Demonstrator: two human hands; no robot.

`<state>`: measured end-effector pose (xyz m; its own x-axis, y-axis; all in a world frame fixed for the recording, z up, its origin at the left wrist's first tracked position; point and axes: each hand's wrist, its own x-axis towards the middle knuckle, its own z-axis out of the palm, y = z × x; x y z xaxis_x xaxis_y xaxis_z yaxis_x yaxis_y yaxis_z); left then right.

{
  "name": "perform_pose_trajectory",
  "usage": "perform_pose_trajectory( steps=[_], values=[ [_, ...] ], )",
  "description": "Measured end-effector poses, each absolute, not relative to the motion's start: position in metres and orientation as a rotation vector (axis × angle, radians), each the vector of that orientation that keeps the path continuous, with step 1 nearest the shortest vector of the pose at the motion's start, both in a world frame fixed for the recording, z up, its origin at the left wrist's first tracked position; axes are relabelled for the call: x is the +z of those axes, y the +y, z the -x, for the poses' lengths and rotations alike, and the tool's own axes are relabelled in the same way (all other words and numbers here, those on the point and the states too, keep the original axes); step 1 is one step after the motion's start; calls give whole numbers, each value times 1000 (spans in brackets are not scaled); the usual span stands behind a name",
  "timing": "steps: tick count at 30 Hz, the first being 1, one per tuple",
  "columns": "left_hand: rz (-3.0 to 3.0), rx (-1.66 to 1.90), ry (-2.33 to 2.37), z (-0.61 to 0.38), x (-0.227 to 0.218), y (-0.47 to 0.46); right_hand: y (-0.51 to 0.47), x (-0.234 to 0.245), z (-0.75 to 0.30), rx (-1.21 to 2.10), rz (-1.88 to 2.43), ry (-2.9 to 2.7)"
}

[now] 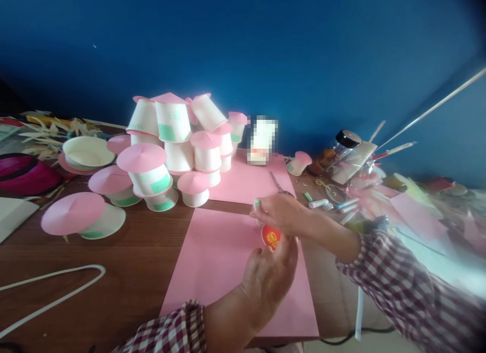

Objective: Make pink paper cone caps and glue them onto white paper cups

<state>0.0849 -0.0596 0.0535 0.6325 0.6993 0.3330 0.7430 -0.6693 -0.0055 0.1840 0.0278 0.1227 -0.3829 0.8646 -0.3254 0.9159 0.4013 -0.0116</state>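
A pink sheet of paper lies on the brown table under my hands. My left hand is bent around a round red thing with a yellow mark, low over the sheet; its fingers partly cover it. Just above, my right hand is closed, with a small white thing with a pale green end at its fingertips. Its kind is not clear. Scissors lie behind the right hand on a second pink sheet.
Stacked white paper cups with pink cone tops stand at the back left, and a tipped one lies nearer. A white hanger-like loop is at front left. A black-lidded jar, markers and paper scraps crowd the right.
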Motion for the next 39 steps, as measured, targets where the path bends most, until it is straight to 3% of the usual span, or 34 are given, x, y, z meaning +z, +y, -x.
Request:
perform_pose_trajectory(
  steps=[30,39],
  values=[
    [2722,-446,-1169,-85,50,-60,32,122,-179,-345,-1542,2359],
    [2674,-473,-1171,-83,49,-64,39,125,-182,-545,-1581,2378]
  ],
)
